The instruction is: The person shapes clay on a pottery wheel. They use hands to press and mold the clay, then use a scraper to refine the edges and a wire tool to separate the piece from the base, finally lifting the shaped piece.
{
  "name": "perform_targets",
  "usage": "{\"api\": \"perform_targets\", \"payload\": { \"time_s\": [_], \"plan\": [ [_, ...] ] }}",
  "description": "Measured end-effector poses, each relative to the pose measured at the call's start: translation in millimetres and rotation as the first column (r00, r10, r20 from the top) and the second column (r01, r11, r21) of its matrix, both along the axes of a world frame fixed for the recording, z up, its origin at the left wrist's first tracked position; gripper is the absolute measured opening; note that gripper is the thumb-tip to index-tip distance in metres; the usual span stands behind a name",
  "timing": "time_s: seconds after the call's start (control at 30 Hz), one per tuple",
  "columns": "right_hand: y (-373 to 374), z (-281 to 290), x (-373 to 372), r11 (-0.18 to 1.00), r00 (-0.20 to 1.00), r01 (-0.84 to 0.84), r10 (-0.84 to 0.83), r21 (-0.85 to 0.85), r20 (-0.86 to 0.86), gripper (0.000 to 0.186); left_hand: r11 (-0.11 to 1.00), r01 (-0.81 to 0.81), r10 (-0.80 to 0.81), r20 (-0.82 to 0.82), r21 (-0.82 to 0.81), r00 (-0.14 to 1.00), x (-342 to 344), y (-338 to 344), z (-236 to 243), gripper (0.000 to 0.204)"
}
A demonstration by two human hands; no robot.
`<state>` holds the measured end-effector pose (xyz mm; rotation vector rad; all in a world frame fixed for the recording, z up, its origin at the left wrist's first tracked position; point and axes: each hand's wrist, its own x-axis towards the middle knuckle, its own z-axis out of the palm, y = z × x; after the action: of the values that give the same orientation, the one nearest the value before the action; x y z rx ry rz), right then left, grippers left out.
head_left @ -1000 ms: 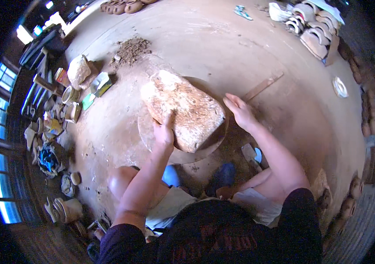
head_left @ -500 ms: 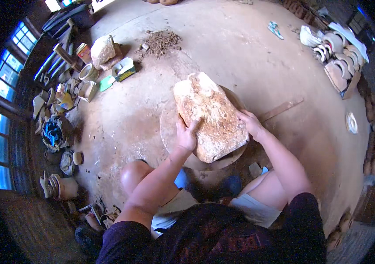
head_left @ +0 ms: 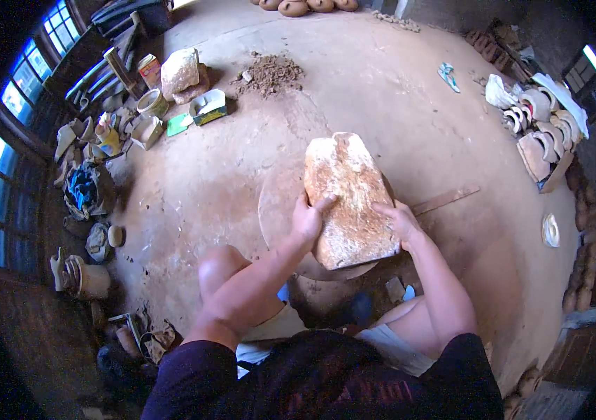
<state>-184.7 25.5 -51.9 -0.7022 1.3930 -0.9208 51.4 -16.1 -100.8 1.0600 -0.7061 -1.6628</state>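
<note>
Between my hands is a thick, roughly rectangular slab, off-white with rusty brown staining; whether it is plaster or stone I cannot tell. My left hand grips its left edge, thumb lying on the upper face. On the opposite edge my right hand is closed in the same way, its fingers partly hidden under the slab. Beneath the slab is a round flat disc, mostly covered. The slab's narrower end points away from me.
A flat strip lies right of the disc. Ahead are a heap of brown clods, a pale block and an open box. Buckets and scraps line the left; curved mould pieces are stacked at right.
The slab has turned somewhat, its far end swinging right and its tilt changing. Both hands keep their grip. The whole view has shifted slightly.
</note>
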Motion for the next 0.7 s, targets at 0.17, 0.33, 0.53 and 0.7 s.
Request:
{"api": "perform_targets", "payload": {
  "time_s": [0.17,0.33,0.53,0.7],
  "plan": [
    [21,22,-32,0.999,0.993,0.042,-0.042,-0.002,-0.113,0.057,0.999,0.035,-0.036,0.025,0.019,0.999,-41,18,-20,0.077],
    [36,13,-40,0.995,0.987,0.084,-0.075,0.055,-0.141,0.055,0.997,0.076,-0.076,-0.086,-0.004,0.993,-49,19,-15,0.080],
    [52,-33,-56,0.975,0.973,0.214,-0.218,0.053,0.078,0.052,0.976,0.193,-0.163,0.249,-0.101,0.955,-39,11,-11,0.079],
    [49,-33,-56,0.984,0.924,0.134,-0.168,0.120,0.343,0.062,0.973,0.204,-0.173,0.245,-0.104,0.954,-35,13,-7,0.081]
  ]
}}
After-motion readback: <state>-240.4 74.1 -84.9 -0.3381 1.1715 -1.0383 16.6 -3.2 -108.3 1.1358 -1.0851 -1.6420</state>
